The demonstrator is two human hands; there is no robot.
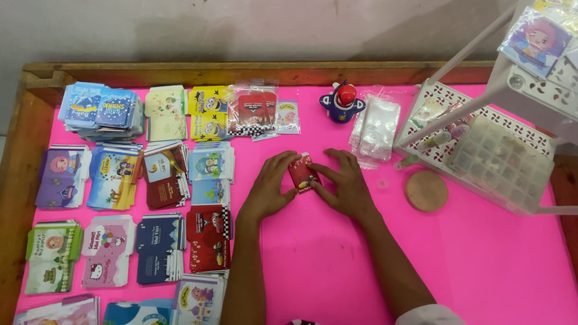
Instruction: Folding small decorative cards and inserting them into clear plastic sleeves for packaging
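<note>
On the pink table (466,268), left hand (270,184) and right hand (346,183) pinch one small red packet (303,173); pressing unevenly might crease it.

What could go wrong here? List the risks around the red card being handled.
1. Both the left hand and right hand press on the small red card against the pink table; it might crease or fold crookedly.
2. The left forearm lies close beside the stack of red cards; a sideways shift could scatter it.
3. The pile of clear plastic sleeves sits loose just beyond the right hand and could slide if brushed.
</note>
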